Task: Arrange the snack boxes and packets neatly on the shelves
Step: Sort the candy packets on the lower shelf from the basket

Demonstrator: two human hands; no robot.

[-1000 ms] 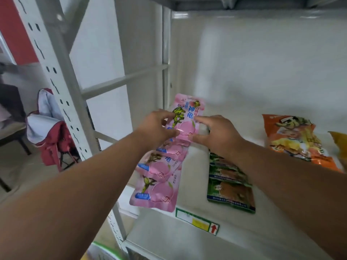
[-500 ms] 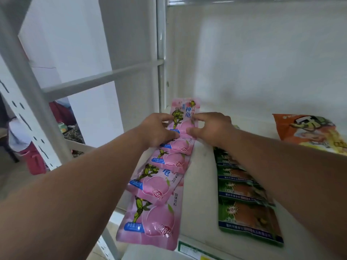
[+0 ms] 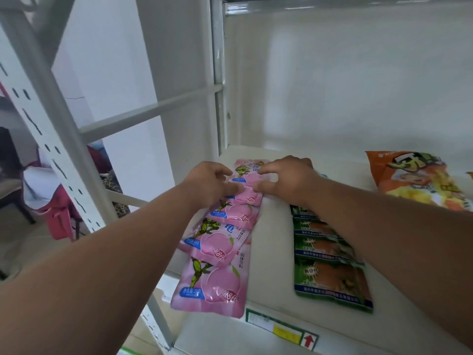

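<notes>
Since the earlier frame both hands have lowered the top pink packet onto the shelf (image 3: 273, 254), and the row now lies flatter. The left hand (image 3: 207, 183) and right hand (image 3: 286, 179) meet over the far end of the pink packets (image 3: 217, 252), fingers curled and pinching that topmost packet from either side. Below the fingers the overlapping row runs toward the shelf's front edge; each packet shows a green turtle figure, a peach and "第8代" (smaller print is too blurred to read). Just right of the right-hand fingers lie the green packets (image 3: 330, 265), overlapped likewise. Farther right rests an orange bag (image 3: 414, 180). A price label (image 3: 281, 329) with a red arrow sits on the shelf front.
</notes>
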